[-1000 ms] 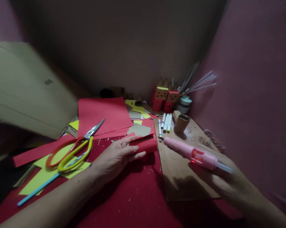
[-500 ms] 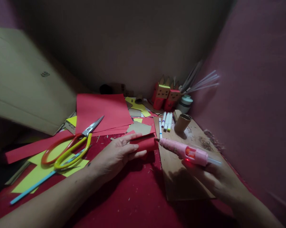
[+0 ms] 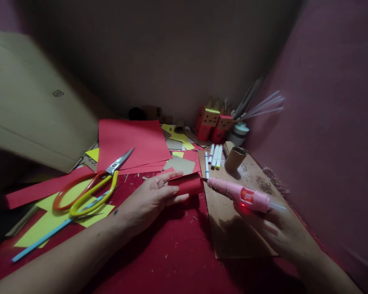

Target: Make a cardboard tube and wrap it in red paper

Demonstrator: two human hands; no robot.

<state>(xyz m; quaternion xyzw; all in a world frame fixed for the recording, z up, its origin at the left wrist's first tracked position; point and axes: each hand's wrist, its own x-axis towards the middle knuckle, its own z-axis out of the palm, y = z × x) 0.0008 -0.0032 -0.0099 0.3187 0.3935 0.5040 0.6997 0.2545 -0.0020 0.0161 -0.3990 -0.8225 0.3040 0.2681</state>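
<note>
My left hand (image 3: 153,196) is closed on a rolled piece of red paper (image 3: 191,185), thumb on top and fingers beneath and behind it. In my right hand (image 3: 269,228) is a pink hot glue gun (image 3: 236,194), its small red light glowing and a clear glue stick poking out at the rear. The gun's dark nozzle points left, at the right end of the red roll; whether it touches the paper I cannot tell. Under the gun lies a sheet of cardboard (image 3: 229,241).
Red-and-yellow-handled scissors (image 3: 94,188) lie on yellow paper at left, with a light-blue pencil (image 3: 43,240). Red sheets (image 3: 131,143) are behind. A cardboard tube (image 3: 235,159), several markers (image 3: 215,156), cardboard figures (image 3: 211,122) and a lidded jar (image 3: 239,132) stand or lie at right.
The glue gun has shifted very slightly to the right. My left hand keeps its hold on the red paper roll almost unmoved.
</note>
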